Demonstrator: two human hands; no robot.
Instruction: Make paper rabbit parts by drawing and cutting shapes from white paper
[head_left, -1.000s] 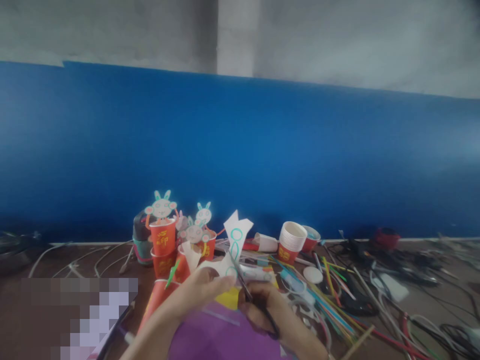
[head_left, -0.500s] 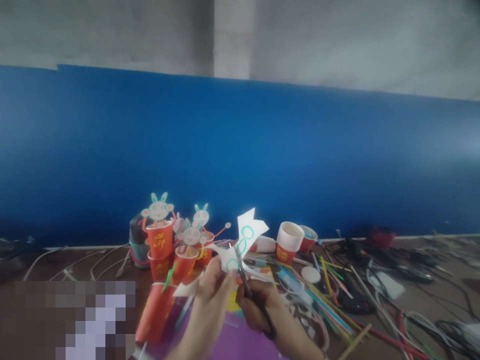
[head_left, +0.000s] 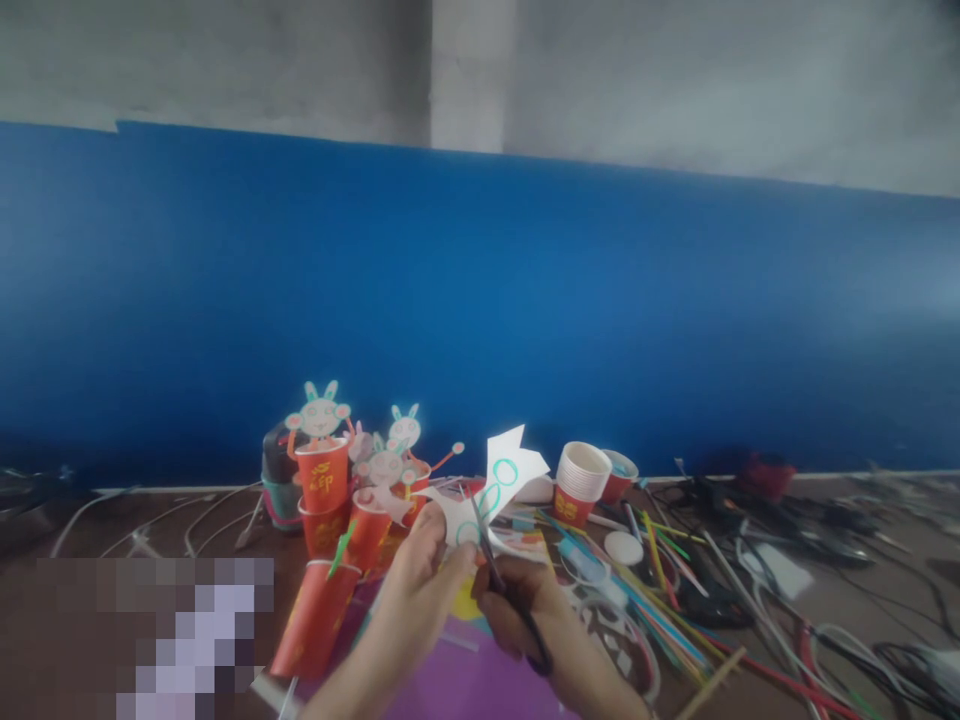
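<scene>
My left hand [head_left: 429, 568] pinches a white sheet of paper [head_left: 517, 462] with green ovals and circles drawn on it. The paper has an irregular, cut outline and stands up above my fingers. In my right hand [head_left: 517, 600] is a pair of dark scissors [head_left: 531, 622], fingers wrapped round the handles. The scissors' blades point up and lie against the paper, close to my left fingertips. Whether the blades are apart is too blurred to tell. Below both hands lies a purple sheet [head_left: 465, 680] with a yellow patch.
To the left stand red paper cups [head_left: 324, 475] topped with paper rabbit figures [head_left: 319, 415]; one red cup [head_left: 315, 620] leans. A stack of cups [head_left: 581, 485] stands behind right. Coloured sticks [head_left: 652, 610], tape [head_left: 622, 548] and cables cover the right side. A blue panel [head_left: 480, 300] rises behind.
The paper has tilted and shifted slightly right at its top. My left hand has turned a little, and a white flap beside it has swung upward. The right hand keeps the scissors.
</scene>
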